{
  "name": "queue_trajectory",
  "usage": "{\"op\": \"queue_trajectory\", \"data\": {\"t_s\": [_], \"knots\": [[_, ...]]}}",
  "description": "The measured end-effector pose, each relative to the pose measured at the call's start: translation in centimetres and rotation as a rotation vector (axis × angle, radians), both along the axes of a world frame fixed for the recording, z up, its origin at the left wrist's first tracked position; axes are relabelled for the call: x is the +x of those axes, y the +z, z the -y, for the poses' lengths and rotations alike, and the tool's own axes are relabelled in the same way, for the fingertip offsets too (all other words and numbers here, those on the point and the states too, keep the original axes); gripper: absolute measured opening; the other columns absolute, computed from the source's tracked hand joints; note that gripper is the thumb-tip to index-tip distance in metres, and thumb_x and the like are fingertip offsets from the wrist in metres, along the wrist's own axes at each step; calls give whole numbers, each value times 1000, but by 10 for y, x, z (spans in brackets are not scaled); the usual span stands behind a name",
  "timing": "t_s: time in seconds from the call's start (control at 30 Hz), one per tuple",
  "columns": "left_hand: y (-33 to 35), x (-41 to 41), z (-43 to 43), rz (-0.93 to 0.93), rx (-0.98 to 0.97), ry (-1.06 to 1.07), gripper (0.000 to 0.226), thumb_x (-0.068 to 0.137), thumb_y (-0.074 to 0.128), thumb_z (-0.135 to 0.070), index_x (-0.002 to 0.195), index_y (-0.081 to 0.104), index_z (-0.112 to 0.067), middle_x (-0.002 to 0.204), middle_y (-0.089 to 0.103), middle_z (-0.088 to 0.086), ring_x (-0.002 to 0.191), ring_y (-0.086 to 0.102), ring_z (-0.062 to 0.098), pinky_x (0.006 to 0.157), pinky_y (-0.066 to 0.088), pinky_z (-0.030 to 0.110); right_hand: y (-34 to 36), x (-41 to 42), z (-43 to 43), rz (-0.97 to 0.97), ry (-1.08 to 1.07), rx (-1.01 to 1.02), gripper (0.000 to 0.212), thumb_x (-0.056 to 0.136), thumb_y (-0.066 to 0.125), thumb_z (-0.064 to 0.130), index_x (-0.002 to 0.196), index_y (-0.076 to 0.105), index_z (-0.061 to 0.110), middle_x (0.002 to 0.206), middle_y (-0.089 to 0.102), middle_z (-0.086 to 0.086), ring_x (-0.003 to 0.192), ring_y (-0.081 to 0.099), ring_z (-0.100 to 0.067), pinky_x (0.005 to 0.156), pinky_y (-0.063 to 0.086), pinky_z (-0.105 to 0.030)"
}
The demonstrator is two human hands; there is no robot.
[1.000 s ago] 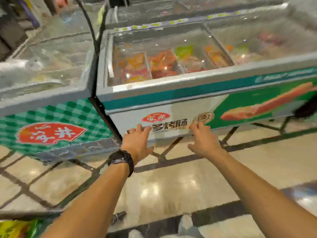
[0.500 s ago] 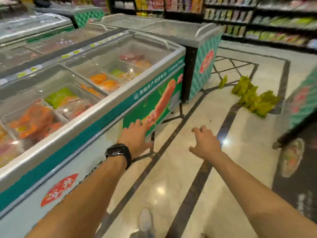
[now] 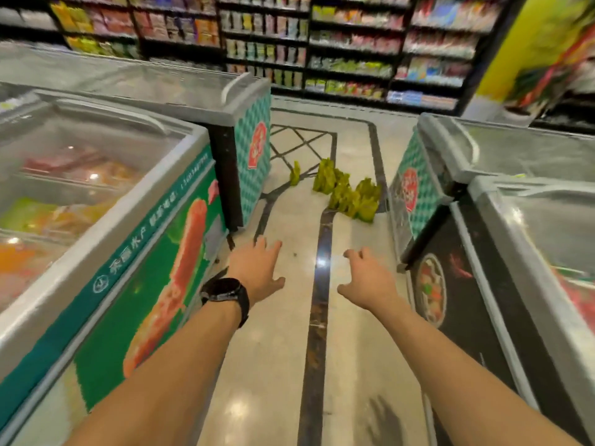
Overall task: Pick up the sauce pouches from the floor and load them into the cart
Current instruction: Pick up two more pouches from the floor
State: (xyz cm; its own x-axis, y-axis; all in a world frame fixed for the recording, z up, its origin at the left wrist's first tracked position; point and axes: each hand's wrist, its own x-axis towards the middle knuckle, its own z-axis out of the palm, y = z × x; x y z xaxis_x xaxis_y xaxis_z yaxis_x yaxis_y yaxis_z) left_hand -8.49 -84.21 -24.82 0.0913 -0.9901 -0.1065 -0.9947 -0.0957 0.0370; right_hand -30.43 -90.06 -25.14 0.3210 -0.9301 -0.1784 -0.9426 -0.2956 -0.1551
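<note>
Both arms reach forward over the floor [image 3: 283, 365] of a shop aisle. The left hand [image 3: 257, 268] is palm down with its fingers spread and fairly straight, holding nothing; a black watch [image 3: 225, 292] sits on its wrist. The right hand [image 3: 367, 280] is also palm down, its fingers loosely curled and empty. The two hands are apart, one on each side of a dark stripe [image 3: 317, 317] that runs along the floor.

The pouches [image 3: 349, 194], yellow-green, lie in a loose heap on the floor well ahead of the hands, at the far end of the stripe and just beside the right checked freezer [image 3: 415, 188]. A lone pouch [image 3: 295, 173] lies a little to the left of the heap, near the left checked freezer [image 3: 254, 156].

A green freezer [image 3: 145, 284] with a glass lid flanks the aisle on the left, and a black freezer [image 3: 467, 317] flanks it on the right. Stocked shelves [image 3: 338, 43], blurred, line the far wall.
</note>
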Motion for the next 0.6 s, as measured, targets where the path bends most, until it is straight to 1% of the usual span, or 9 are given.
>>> {"op": "queue_trajectory", "data": {"t_s": [0.1,0.23,0.33,0.47,0.6], "knots": [[-1,-3,61,-1,-12,-86,75,90,58,-55,151,26,-24,138,43,10,128,45,33,97,44,45,-2,-9,48,19,-94,-2,70,80,68,40,141,37,22,136,41,-6,125,46,-29,93,49,-40],[-11,-3,152,23,-12,-114,72,88,59,-56,146,32,-25,134,45,7,123,49,31,95,45,45,-11,-22,124,-16,-162,-1,70,82,68,40,143,36,23,135,42,-5,126,44,-27,91,47,-39],[-22,-3,222,25,9,-118,73,87,59,-57,147,31,-26,135,45,8,123,50,31,95,47,47,-18,-31,189,-40,-168,2,71,83,66,41,144,35,23,135,43,-6,125,45,-27,92,46,-38],[-25,-12,309,32,21,-114,73,88,58,-58,147,30,-26,135,45,8,122,50,31,93,46,46,-18,-40,277,-44,-168,36,70,83,65,39,144,35,22,136,41,-7,125,44,-28,88,45,-37],[-21,-6,386,28,11,-104,72,87,59,-58,145,32,-25,136,46,8,122,50,31,92,47,46,-10,-30,365,-14,-153,16,69,83,67,39,143,36,20,138,39,-8,127,41,-28,91,45,-39]]}}
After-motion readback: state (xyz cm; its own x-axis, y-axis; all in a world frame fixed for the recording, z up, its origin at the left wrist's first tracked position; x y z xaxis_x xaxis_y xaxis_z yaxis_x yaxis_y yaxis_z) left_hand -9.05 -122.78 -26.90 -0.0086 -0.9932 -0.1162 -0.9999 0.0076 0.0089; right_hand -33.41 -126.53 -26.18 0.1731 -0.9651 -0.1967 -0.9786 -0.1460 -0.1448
